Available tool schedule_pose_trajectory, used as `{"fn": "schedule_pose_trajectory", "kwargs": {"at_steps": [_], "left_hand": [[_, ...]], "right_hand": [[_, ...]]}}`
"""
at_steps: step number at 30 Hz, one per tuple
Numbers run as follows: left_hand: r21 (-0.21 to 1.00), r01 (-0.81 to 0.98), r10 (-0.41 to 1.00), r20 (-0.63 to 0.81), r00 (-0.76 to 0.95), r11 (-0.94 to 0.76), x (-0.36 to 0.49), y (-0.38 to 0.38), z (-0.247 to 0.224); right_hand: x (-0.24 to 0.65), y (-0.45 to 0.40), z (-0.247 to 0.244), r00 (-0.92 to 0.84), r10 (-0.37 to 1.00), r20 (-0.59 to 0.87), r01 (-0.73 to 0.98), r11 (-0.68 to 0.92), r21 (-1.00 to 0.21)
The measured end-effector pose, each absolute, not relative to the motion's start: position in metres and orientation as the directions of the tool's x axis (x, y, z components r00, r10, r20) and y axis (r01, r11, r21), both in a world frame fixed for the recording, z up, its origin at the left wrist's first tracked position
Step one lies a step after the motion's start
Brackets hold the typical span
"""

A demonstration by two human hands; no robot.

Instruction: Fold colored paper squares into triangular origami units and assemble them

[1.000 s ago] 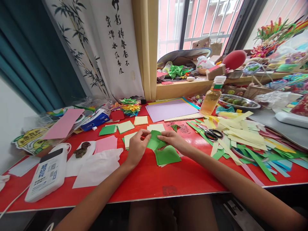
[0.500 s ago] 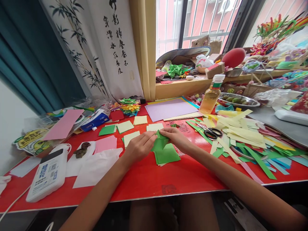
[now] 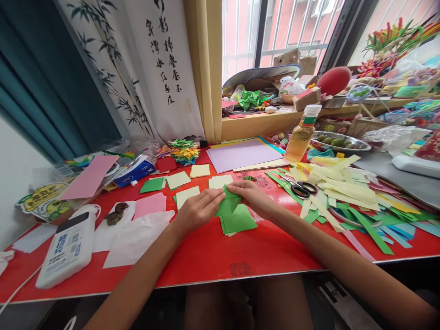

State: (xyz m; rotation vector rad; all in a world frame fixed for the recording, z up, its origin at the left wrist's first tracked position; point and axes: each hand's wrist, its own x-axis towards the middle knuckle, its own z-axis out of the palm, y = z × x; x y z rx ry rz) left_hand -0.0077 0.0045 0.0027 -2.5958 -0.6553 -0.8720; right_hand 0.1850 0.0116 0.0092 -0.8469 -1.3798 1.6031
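Note:
Between my two hands is a partly folded piece of green paper (image 3: pixel 228 204), held a little above the table. My left hand (image 3: pixel 200 207) grips its left edge, fingers closed on it. On the other side, my right hand (image 3: pixel 252 195) pinches the upper right edge between thumb and fingers. Just below lies a stack of green paper squares (image 3: pixel 239 220), with a pale sheet showing under it. Pale yellow squares (image 3: pixel 187 196) rest to the left of my left hand. Behind my right hand sits a small dark green folded piece (image 3: pixel 248 178), partly hidden.
Black-handled scissors (image 3: pixel 302 188) lie by a heap of paper strips (image 3: pixel 347 192) on the right. A bottle (image 3: pixel 299 137) stands behind them. Lilac sheets (image 3: pixel 245 155) lie at the back of the red table (image 3: pixel 206 261). Pink paper (image 3: pixel 150 205) and a white device (image 3: pixel 70 250) are at left.
The green paper looks slightly flatter at its top between my hands. My hands keep almost the same place and grip; the whole view has shifted very slightly.

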Motion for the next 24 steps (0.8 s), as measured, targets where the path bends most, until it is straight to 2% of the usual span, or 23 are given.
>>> {"fn": "schedule_pose_trajectory", "kwargs": {"at_steps": [6, 10, 12, 14, 18, 20, 24], "left_hand": [[-0.173, 0.535, 0.305, 0.66, 0.686, -0.827, -0.006, 0.004, 0.003], [-0.082, 0.518, 0.341, 0.664, 0.665, -0.851, -0.005, 0.004, 0.002], [0.027, 0.531, 0.413, 0.662, 0.625, -0.847, -0.003, 0.003, 0.002], [0.188, 0.555, 0.527, 0.647, 0.551, -0.81, 0.001, 0.001, 0.003], [0.533, 0.499, 0.73, 0.51, 0.455, -0.683, 0.008, -0.004, 0.007], [0.633, 0.457, 0.778, 0.453, 0.435, -0.625, 0.01, -0.006, 0.008], [0.734, 0.4, 0.827, 0.408, 0.386, -0.549, 0.013, -0.006, 0.006]], "right_hand": [[0.184, 0.011, 0.011, -0.424, 0.905, 0.035, -0.178, -0.045, -0.983], [0.184, 0.01, 0.012, -0.411, 0.91, 0.046, -0.166, -0.025, -0.986], [0.184, 0.01, 0.012, -0.399, 0.915, 0.057, -0.149, -0.003, -0.989], [0.183, 0.01, 0.012, -0.389, 0.919, 0.07, -0.118, 0.025, -0.993], [0.182, 0.011, 0.009, -0.381, 0.92, 0.093, -0.014, 0.095, -0.995], [0.182, 0.013, 0.007, -0.371, 0.92, 0.13, 0.06, 0.163, -0.985], [0.184, 0.015, 0.006, -0.378, 0.908, 0.179, 0.176, 0.26, -0.949]]}}
